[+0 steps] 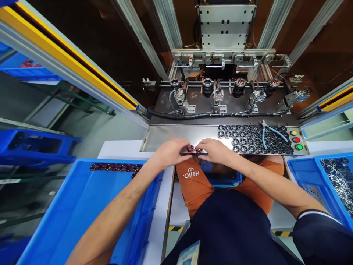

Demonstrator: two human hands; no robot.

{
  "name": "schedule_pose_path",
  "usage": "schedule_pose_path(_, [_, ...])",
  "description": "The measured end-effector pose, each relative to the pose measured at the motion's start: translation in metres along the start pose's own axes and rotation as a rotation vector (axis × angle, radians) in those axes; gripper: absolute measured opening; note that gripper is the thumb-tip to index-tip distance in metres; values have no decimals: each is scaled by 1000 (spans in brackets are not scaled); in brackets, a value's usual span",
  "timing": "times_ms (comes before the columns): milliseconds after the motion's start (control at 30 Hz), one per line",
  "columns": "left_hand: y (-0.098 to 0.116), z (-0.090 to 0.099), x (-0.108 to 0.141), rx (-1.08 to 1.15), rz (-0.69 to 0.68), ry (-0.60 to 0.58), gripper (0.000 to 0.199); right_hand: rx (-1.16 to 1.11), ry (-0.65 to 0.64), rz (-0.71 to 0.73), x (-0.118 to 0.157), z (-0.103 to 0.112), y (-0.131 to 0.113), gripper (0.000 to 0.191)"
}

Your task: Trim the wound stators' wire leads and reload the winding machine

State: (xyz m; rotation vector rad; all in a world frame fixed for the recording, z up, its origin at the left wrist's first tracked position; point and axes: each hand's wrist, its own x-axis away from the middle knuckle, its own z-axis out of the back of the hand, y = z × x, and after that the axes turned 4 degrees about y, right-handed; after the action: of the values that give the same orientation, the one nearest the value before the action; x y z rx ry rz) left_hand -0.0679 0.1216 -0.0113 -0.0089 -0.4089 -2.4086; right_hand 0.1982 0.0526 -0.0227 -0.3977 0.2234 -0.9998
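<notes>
Both hands are at the front edge of the steel ledge. My left hand has its fingers curled round a small red-and-black wheel-shaped part. Close beside it, my right hand pinches a similar red-and-black wheel-shaped part. The two parts lie almost side by side, and the fingertips partly cover them. To the right of my right hand, rows of black wheel-shaped parts rest on the ledge.
Blue-handled pliers lie on the black parts, left of the yellow, red and green buttons. Behind the ledge stands a machine with several round fixtures. A blue bin at left holds a row of red-and-black parts; another bin stands right.
</notes>
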Motion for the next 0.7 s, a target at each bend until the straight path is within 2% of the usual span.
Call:
schedule_pose_path(67, [0,10,5,13,-1,16,38,-17,27,37,13,21,7,29])
schedule_pose_path(167, [8,37,3,60,-21,86,50,8,113,18,39,78,34,29])
schedule_pose_path(233, [22,62,-11,103,-62,158,48,66,191,-45,56,127,67,27])
schedule_pose_path(300, [45,90,-39,99,-117,234,43,156,266,-119,67,179,114,25])
schedule_pose_path(400, [85,126,-112,15,-147,317,40,435,376,-262,75,246,207,26])
schedule_pose_path(500, [116,141,-210,-124,-169,408,42,545,372,-353,80,281,302,42])
schedule_pose_path(600, [127,131,-306,-201,-147,428,46,540,320,-467,82,282,368,54])
schedule_pose_path(700, [121,106,-375,-205,-5,346,51,518,277,-495,79,262,399,57])
